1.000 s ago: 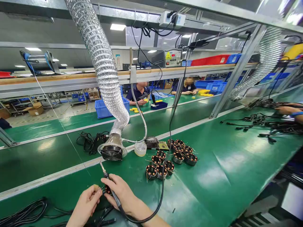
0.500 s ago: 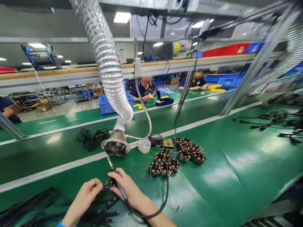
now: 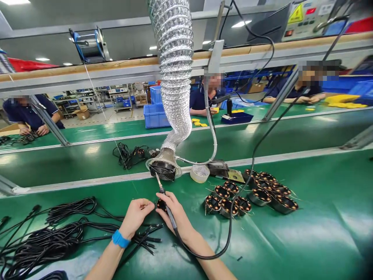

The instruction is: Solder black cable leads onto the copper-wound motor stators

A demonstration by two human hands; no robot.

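My right hand [image 3: 179,219] is wrapped around a soldering iron [image 3: 171,217], its tip pointing up and away toward the fume extractor fan [image 3: 163,170]. Between that hand's fingers and thumb there is also a small copper-wound motor stator [image 3: 161,205], partly covered. Thumb and fingertips of my left hand [image 3: 136,214] are pinched together just left of the stator; what they hold, if anything, is too small to make out. Below both hands lie the stripped ends of several black cables [image 3: 148,237]. A group of copper-wound stators [image 3: 229,208] sits to the right.
A silver flexible duct [image 3: 176,74] hangs down to the fan. Beside it stand a round white tub [image 3: 199,174] and a dark soldering stand [image 3: 218,169]. Coiled black cables [image 3: 49,241] cover the left side. The iron's cord [image 3: 230,233] loops rightward. Co-workers sit across the bench.
The camera view has swung left, so the bench appears shifted right and more cables show. My left fingertips have come closer to the stator. My right hand keeps the iron and stator.
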